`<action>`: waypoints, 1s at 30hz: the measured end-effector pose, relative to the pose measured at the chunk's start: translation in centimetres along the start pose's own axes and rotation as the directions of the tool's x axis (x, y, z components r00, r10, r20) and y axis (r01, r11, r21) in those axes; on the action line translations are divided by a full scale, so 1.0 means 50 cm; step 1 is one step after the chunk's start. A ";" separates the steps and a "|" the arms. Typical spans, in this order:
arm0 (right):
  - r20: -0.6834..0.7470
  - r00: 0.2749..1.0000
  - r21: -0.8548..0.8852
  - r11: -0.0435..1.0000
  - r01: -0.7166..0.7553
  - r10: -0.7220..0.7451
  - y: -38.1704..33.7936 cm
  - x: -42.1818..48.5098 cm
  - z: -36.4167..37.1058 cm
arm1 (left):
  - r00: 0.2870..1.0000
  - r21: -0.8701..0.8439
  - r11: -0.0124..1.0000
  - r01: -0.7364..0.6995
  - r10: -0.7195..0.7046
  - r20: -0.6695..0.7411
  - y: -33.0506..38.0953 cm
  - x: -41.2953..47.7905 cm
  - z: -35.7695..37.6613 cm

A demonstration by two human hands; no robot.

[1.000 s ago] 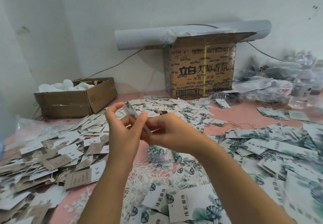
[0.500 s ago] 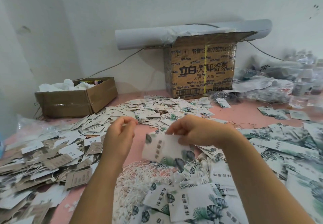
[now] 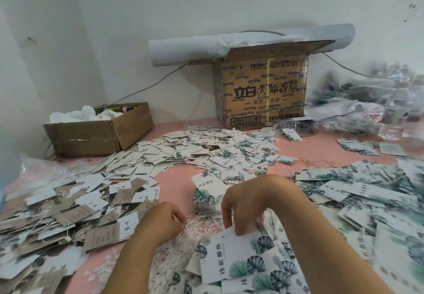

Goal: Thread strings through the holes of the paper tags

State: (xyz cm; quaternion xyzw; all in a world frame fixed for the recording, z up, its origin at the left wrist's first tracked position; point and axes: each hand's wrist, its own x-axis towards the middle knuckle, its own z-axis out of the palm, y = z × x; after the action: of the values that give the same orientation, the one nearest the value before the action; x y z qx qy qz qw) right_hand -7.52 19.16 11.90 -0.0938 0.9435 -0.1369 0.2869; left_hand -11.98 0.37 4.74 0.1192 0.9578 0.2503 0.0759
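nearest us, the right grip (image 3: 247,204) pinches a leaf-print tag (image 3: 231,254) on the pink worktop (image 3: 179,179). the left grip (image 3: 160,222) curls over the white strings (image 3: 202,221); we cannot tell whether it holds one. beyond stands a printed carton (image 3: 263,92).

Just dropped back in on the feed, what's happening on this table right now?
A person is working bare-handed at a pink table covered in paper tags. The left hand, fingers curled, is down at the heap of white strings; whether it already pinches one is unclear. The right hand pinches the top edge of a leaf-print tag on the near pile. Brown and white tags with strings attached lie heaped to the left.
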 end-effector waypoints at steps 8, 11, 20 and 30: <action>-0.037 0.999 0.025 1.000 -0.015 0.016 0.009 0.008 -0.001 | 0.998 -0.075 0.996 -0.052 0.050 -0.028 0.009 0.003 -0.007; -0.192 0.981 0.088 0.996 0.032 -0.014 0.015 0.021 0.001 | 0.992 -0.107 0.988 -0.111 0.105 -0.068 0.020 0.001 -0.024; -0.451 0.881 0.213 0.941 0.264 -0.145 0.004 0.069 0.020 | 0.967 -0.394 0.884 -0.250 0.208 -0.147 0.066 -0.021 -0.051; -0.643 0.766 0.315 0.910 0.268 -0.003 0.032 0.051 -0.003 | 0.967 -0.408 0.877 -0.252 0.211 -0.144 0.068 -0.022 -0.049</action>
State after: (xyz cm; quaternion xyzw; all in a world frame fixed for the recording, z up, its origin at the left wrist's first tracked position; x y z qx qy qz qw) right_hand -9.86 20.03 10.23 -0.0533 0.9283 -0.3655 -0.0433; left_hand -10.81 1.80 8.65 0.2016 0.8620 0.4646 0.0238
